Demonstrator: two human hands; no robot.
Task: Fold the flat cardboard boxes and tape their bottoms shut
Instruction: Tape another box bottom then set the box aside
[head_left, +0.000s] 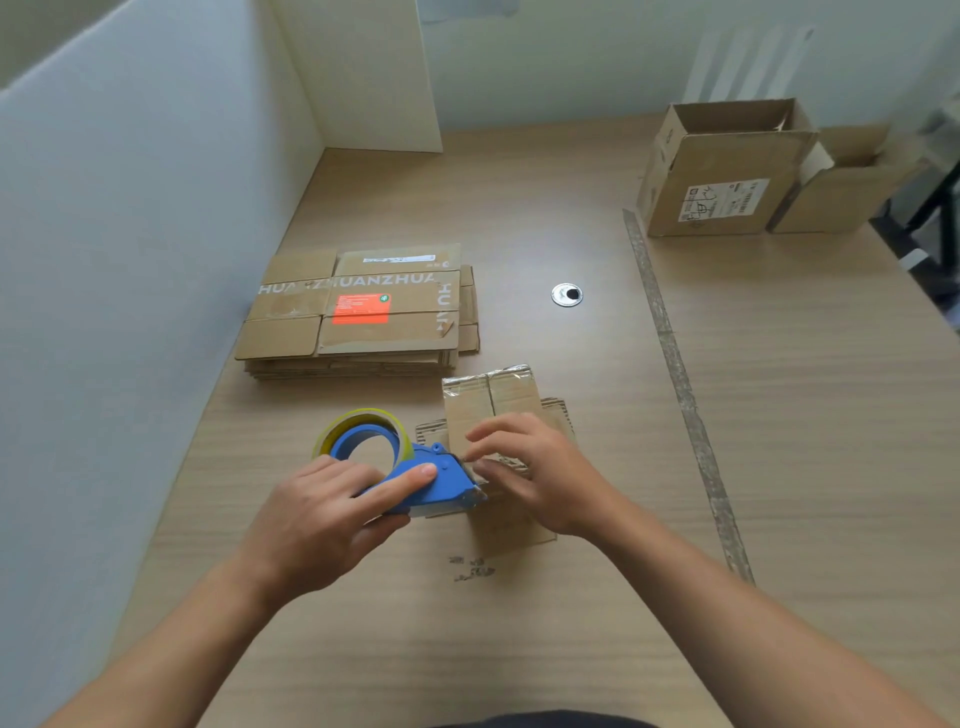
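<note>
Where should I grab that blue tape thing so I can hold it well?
Probably by the blue body of the tape dispenser, coming from the left, as the left hand does. Its front end points right, against the small box.

The left hand (317, 525) grips a blue tape dispenser (441, 486), forefinger laid along its side, and the yellowish tape roll (358, 423) stands just beyond its knuckles. The right hand (540, 467) hovers over a small cardboard box (491, 400). Its thumb and forefinger meet at the dispenser's mouth, but whether they pinch tape there cannot be told. Beyond the left hand lies a stack of flat boxes (358, 306). Well beyond the right hand are a metal grommet (567, 294) and two open boxes (722, 182) on the table (519, 649).
</note>
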